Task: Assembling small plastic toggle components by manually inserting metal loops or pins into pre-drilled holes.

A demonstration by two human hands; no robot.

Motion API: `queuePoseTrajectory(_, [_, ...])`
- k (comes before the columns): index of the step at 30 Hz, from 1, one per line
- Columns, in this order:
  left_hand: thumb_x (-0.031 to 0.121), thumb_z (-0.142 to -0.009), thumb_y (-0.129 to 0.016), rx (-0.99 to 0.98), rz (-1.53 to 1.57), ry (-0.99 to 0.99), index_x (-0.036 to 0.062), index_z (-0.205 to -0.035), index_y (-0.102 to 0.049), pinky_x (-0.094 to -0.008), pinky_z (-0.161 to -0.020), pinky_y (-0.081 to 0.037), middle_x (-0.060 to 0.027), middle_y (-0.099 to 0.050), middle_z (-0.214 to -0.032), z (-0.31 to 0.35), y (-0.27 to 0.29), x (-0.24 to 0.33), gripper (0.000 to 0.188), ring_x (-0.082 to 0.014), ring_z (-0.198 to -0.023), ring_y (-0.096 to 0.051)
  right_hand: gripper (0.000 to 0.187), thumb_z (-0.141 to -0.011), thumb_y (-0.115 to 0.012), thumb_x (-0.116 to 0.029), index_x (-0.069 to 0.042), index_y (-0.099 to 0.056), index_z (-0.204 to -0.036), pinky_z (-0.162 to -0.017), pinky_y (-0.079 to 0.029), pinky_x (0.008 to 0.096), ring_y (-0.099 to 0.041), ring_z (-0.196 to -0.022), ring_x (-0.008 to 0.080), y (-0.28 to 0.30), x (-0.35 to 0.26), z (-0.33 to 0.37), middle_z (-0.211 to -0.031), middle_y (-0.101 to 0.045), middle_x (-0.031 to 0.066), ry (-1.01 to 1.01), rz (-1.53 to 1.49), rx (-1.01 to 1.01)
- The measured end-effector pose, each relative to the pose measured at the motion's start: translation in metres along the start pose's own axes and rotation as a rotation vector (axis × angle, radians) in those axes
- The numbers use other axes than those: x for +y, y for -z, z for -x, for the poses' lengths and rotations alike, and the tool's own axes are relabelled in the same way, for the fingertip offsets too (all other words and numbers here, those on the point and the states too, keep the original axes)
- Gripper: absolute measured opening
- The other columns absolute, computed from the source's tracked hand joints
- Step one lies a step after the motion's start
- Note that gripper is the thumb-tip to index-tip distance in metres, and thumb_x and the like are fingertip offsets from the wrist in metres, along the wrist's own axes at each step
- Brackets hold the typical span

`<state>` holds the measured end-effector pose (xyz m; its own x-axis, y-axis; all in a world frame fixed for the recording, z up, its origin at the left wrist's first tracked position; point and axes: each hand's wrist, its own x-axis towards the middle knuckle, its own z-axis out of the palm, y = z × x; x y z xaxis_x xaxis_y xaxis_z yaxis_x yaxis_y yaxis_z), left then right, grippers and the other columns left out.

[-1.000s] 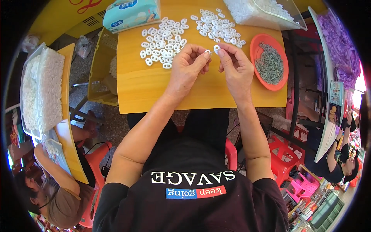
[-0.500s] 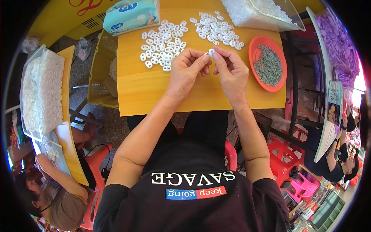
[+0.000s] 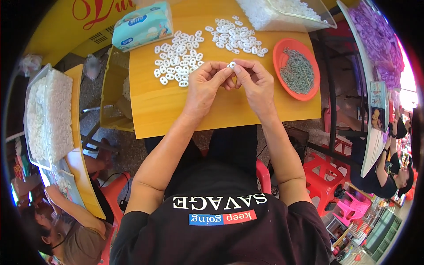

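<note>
Yellow wall [image 3: 57,37], speckled floor [image 3: 131,152], red stool [image 3: 324,182]

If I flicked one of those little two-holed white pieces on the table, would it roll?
The white pieces look like smooth moulded plastic, so one is probably stiff and light. Being oval and flat-lying, it would likely slide along the table rather than roll. Packed this closely, it might bump its neighbours.

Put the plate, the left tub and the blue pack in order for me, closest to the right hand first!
In the head view, from the right hand:
1. Plate: just to its right.
2. Blue pack: at the table's far left corner.
3. Left tub: way off left, past the table's edge.
</note>
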<state>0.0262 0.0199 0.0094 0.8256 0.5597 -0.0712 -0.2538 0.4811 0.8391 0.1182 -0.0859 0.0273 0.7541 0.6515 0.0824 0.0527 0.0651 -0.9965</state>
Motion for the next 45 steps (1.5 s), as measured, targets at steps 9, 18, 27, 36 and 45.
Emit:
queuePoseTrajectory(9, [0.013, -0.096, -0.06, -0.118, -0.139, -0.113, -0.0007, -0.114, -0.062, -0.0228, -0.071, -0.048, -0.0052, -0.062, -0.108, 0.015, -0.01, 0.001, 0.022, -0.0095, -0.084, -0.058, 0.033, -0.091, -0.065, -0.008, 0.0, -0.054, -0.121, -0.06, -0.05, 0.0232, -0.055, -0.065, 0.0072, 0.01, -0.012, 0.015, -0.091, -0.066, 0.0052, -0.183, -0.534, -0.027])
queuePoseTrajectory(18, [0.024, -0.102, -0.05, -0.18, -0.067, -0.034, 0.0003, -0.114, -0.062, -0.019, -0.071, -0.043, -0.0043, -0.058, -0.116, 0.036, -0.006, 0.003, 0.029, -0.0052, -0.082, -0.052, 0.056, -0.091, -0.064, -0.006, -0.005, -0.035, -0.139, -0.061, -0.05, 0.0255, -0.054, -0.069, 0.0081, -0.012, -0.011, 0.032, -0.089, -0.061, 0.0041, -0.315, -0.851, -0.12])
queuePoseTrajectory(27, [0.018, -0.1, -0.054, -0.145, 0.044, -0.126, 0.0019, -0.108, -0.064, -0.0194, -0.074, -0.041, -0.0062, -0.059, -0.118, 0.039, -0.009, 0.006, 0.021, -0.0071, -0.092, -0.054, 0.065, -0.09, -0.065, -0.005, -0.008, -0.029, -0.145, -0.067, -0.05, 0.026, -0.053, -0.072, 0.0074, -0.014, -0.015, 0.032, -0.089, -0.059, 0.0024, -0.341, -0.903, -0.228])
queuePoseTrajectory(36, [0.019, -0.098, -0.057, -0.172, 0.095, 0.054, 0.0046, -0.108, -0.064, -0.0188, -0.072, -0.041, -0.0048, -0.061, -0.114, 0.033, -0.004, 0.003, 0.018, -0.0076, -0.093, -0.054, 0.068, -0.09, -0.066, -0.007, -0.005, -0.028, -0.146, -0.07, -0.049, 0.025, -0.054, -0.074, 0.0074, -0.005, -0.01, 0.029, -0.092, -0.058, 0.0024, -0.356, -0.856, -0.248])
queuePoseTrajectory(45, [0.01, -0.097, -0.057, 0.181, -0.556, -0.225, -0.002, -0.12, -0.061, -0.022, -0.084, -0.045, -0.0026, -0.064, -0.095, 0.05, 0.059, 0.088, 0.026, -0.0087, -0.089, -0.059, 0.021, -0.091, -0.064, -0.012, -0.002, -0.067, -0.109, -0.063, -0.05, 0.028, -0.061, -0.07, 0.0119, 0.014, -0.004, -0.008, -0.085, -0.064, 0.0061, -0.044, 0.294, -0.032])
